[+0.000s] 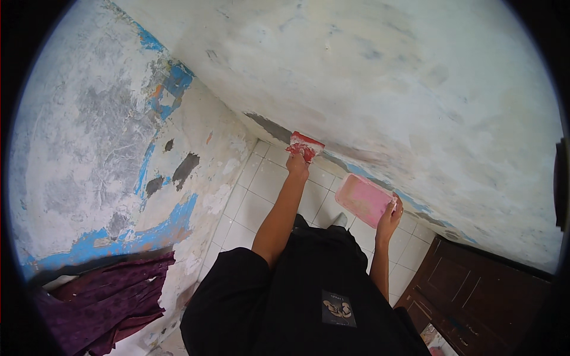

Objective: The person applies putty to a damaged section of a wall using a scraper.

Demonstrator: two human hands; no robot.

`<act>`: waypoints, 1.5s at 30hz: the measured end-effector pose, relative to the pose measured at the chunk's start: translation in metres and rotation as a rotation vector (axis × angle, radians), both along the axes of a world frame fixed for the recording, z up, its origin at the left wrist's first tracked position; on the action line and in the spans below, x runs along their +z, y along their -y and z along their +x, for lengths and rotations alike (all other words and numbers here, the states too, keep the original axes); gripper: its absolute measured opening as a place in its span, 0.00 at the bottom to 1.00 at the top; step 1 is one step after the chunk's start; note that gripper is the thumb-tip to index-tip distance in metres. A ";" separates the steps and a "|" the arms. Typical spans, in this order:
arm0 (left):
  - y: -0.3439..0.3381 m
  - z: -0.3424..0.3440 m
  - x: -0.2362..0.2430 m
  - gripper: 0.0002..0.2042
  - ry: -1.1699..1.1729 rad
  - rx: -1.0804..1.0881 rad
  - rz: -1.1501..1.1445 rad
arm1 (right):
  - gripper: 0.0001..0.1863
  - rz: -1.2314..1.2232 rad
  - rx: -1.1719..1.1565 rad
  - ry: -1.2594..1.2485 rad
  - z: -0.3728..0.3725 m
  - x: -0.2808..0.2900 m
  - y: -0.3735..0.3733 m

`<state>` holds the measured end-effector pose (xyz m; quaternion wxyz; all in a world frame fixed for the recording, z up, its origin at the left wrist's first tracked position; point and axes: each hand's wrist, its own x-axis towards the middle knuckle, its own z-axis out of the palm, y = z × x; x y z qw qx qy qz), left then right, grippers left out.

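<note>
1. Two tools are in hand: a red scraper (306,146) in the left hand (297,165) and a pink tray (363,200) in the right hand (390,215).
2. Left hand is closed around the scraper's handle end, arm stretched forward and down. The blade edge sits against the wall (380,89), low, near where it meets the tiled floor (261,190).
3. Scraper looks light and stiff with a broad flat blade, likely a little springy at the edge. Best held by the handle, behind the blade, as it is now. The blade face looks smeared with white filler, so probably slick there.
4. Right hand clamps one short edge of the tray, fingers curled over the rim, thumb side hidden. The tray is held off the floor, close to the wall, right of the scraper and apart from it.
5. Tray looks like thin, rigid plastic, light when empty. Gripped at one end it would tip easily with wet filler on it, so a hold under the middle seems steadier. Cannot tell how much filler is on it.
6. Wall surface is patchy: white skim, grey bare spots, blue paint remnants (172,80), probably crumbly.
7. Also around: a purple cloth (107,296) lower left and a dark wooden door (481,291) lower right.
</note>
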<state>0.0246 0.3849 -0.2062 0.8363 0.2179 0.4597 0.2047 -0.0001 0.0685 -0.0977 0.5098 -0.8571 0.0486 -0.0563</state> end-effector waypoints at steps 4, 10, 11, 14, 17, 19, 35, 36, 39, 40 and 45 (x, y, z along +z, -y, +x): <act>-0.002 0.025 0.004 0.11 -0.037 0.146 -0.004 | 0.21 -0.005 0.006 0.036 -0.003 -0.004 0.004; 0.018 0.078 0.025 0.09 -0.097 -0.016 0.286 | 0.22 -0.062 0.008 -0.027 -0.003 -0.008 0.011; 0.024 0.083 0.027 0.09 -0.095 0.002 0.290 | 0.22 -0.067 0.016 -0.023 -0.003 -0.009 0.009; 0.040 0.081 0.038 0.07 -0.023 0.217 0.376 | 0.22 -0.077 0.037 -0.006 -0.002 -0.005 0.002; 0.078 0.044 0.070 0.09 -0.020 -0.061 0.535 | 0.22 -0.075 0.017 -0.052 0.005 0.003 0.002; 0.089 0.019 0.095 0.09 0.026 -0.112 0.520 | 0.22 -0.059 0.021 -0.106 0.006 0.000 0.003; 0.012 0.051 0.017 0.08 -0.055 0.169 0.102 | 0.22 -0.124 0.040 -0.034 -0.017 -0.018 0.028; 0.013 0.045 0.024 0.08 -0.044 0.166 0.143 | 0.22 -0.115 0.043 -0.048 -0.018 -0.020 0.029; 0.021 0.029 0.046 0.08 -0.042 0.147 0.184 | 0.22 -0.147 0.047 -0.038 -0.020 -0.015 0.031; 0.019 0.023 0.049 0.08 -0.045 0.143 0.193 | 0.22 -0.145 0.054 -0.038 -0.018 -0.015 0.030; 0.034 0.033 0.050 0.07 0.006 0.187 0.247 | 0.22 -0.152 0.049 -0.026 -0.014 -0.013 0.039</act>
